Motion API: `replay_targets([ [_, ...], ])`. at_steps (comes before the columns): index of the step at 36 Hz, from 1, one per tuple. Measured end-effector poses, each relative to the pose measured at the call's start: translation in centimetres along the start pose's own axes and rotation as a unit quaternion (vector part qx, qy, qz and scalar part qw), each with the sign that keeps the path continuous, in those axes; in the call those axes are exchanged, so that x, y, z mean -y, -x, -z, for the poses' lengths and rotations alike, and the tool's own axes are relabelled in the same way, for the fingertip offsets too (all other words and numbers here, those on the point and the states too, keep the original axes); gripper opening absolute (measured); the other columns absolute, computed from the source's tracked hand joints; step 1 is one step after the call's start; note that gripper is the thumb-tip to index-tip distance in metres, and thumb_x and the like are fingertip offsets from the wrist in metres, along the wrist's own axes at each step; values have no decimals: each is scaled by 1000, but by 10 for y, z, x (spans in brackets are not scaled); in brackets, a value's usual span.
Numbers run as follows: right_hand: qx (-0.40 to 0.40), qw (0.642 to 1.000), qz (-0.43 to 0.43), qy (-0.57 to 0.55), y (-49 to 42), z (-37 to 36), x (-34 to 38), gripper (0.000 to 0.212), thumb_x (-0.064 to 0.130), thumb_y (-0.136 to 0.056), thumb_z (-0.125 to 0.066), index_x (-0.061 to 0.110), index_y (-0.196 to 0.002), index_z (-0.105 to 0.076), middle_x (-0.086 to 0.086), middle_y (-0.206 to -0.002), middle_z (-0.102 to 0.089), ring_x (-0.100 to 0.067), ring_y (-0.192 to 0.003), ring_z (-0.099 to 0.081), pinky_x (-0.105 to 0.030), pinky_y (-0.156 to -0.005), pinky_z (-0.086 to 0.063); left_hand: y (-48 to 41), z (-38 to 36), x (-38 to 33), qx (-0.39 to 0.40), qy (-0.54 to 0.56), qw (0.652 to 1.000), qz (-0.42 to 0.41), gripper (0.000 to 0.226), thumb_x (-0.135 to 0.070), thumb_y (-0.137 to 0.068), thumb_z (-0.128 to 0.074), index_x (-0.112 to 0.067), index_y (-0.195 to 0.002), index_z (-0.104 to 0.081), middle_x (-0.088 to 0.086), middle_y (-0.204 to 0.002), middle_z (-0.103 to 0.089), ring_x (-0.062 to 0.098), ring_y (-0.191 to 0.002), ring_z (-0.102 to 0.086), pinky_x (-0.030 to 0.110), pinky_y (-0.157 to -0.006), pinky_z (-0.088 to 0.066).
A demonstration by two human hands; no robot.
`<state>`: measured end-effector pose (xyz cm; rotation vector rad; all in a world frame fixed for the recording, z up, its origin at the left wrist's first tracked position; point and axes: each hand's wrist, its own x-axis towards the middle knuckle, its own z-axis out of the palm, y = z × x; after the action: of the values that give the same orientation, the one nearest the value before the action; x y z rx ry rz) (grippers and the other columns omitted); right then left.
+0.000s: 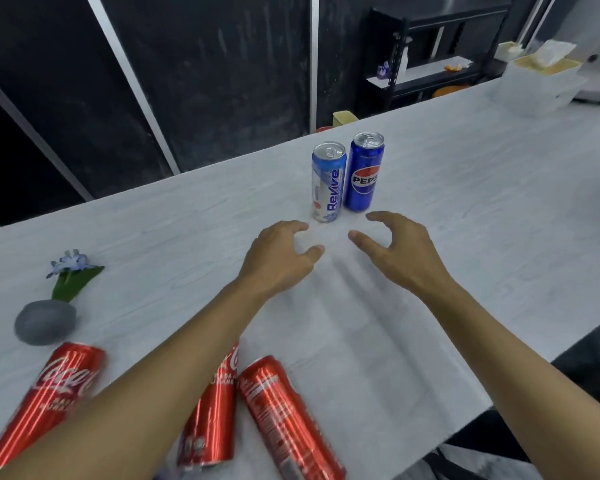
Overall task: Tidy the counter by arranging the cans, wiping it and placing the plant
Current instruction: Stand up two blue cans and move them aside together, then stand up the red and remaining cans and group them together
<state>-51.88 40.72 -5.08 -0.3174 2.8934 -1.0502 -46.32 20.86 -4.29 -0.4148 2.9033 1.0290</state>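
While both my arms reach out over the counter (465, 174), its pale surface carries everything the task concerns, so I treat it as the reference plane and keep my wrists low above it. Three red cola cans (284, 414) stand close to my body at the near edge, one partly hidden under my left forearm; these appear to await arranging. Two blue cans stand upright and touching farther out: the Revive can (328, 183) on the left, the Pepsi can (363, 173) on the right. The plant (49, 317), a grey pot with a blue flower, rests far to my left, well apart from all cans. My left hand (278, 258) and right hand (395, 251) hover just short of the blue pair, fingers curled and spread wide, holding nothing. To proceed well, I judge each hand should close around one can at mid-body, keep it vertical, and avoid knocking its neighbour.
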Motion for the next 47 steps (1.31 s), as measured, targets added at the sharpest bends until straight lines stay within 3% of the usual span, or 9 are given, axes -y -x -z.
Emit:
replay_targets([
  [5, 27, 998, 20, 48, 43, 7, 30, 67, 65, -89, -61, 26, -143, -54, 1, -149, -54, -19, -135, -50, -35, -105, -43, 45, 18, 6, -2, -18, 1000, -22, 61, -52, -92, -65, -28, -147, -51, -5, -156, -47, 18, -143, -43, 36, -114, -39],
  [10, 8, 998, 54, 43, 89, 7, 58, 67, 65, -89, -61, 23, -141, -57, 1, -146, -57, -17, -132, -53, -28, -99, -41, 96, 42, 20, -23, 8, 999, -34, 59, -53, -91, -65, -30, -143, -54, -7, -150, -53, 17, -141, -45, 40, -114, -40],
  [14, 13, 997, 74, 30, 127, 3, 85, 70, 69, -87, -59, 25, -141, -56, 2, -145, -58, -17, -132, -54, -31, -101, -43, 138, 64, 34, -44, 24, 998, -23, 59, -55, -90, -65, -32, -144, -53, -8, -148, -54, 16, -138, -47, 44, -112, -43],
  [27, 54, 987, 140, -53, 242, -38, 175, 65, 59, -87, -67, 22, -140, -58, 6, -141, -61, -12, -126, -57, -31, -104, -48, 247, 132, 101, -100, 45, 994, 6, 54, -55, -88, -68, -35, -137, -58, -12, -140, -59, 10, -130, -53, 37, -107, -46],
  [30, 75, 984, 150, -54, 259, -48, 191, 67, 58, -87, -68, 21, -141, -57, 5, -142, -61, -13, -129, -56, -35, -105, -49, 263, 141, 116, -103, 43, 993, 24, 56, -52, -89, -69, -34, -141, -55, -10, -144, -57, 11, -128, -54, 30, -98, -44],
  [33, 92, 983, 153, -41, 269, -58, 201, 66, 56, -88, -68, 21, -142, -56, 3, -143, -60, -15, -130, -55, -32, -106, -45, 275, 149, 126, -108, 43, 993, 31, 55, -49, -91, -69, -33, -141, -55, -11, -142, -56, 6, -112, -51, 27, -89, -41],
  [37, 119, 981, 153, -27, 279, -73, 212, 69, 58, -88, -67, 20, -144, -53, 4, -144, -58, -14, -131, -54, -24, -98, -41, 283, 158, 142, -112, 58, 991, 37, 52, -48, -89, -72, -30, -136, -60, -9, -139, -61, 8, -120, -57, 25, -92, -40],
  [42, 152, 979, 133, -10, 280, -91, 220, 75, 59, -85, -69, 18, -146, -52, 1, -142, -59, -17, -128, -56, -26, -95, -45, 280, 166, 165, -109, 57, 991, 59, 51, -50, -85, -74, -28, -130, -65, -7, -132, -65, 11, -118, -61, 29, -95, -47],
  [47, 191, 977, 95, 22, 278, -106, 227, 76, 51, -86, -70, 14, -148, -47, -4, -142, -58, -21, -130, -54, -33, -99, -48, 268, 168, 185, -118, 36, 989, 79, 58, -52, -85, -74, -23, -133, -63, -5, -134, -64, 14, -119, -60, 27, -89, -44],
])
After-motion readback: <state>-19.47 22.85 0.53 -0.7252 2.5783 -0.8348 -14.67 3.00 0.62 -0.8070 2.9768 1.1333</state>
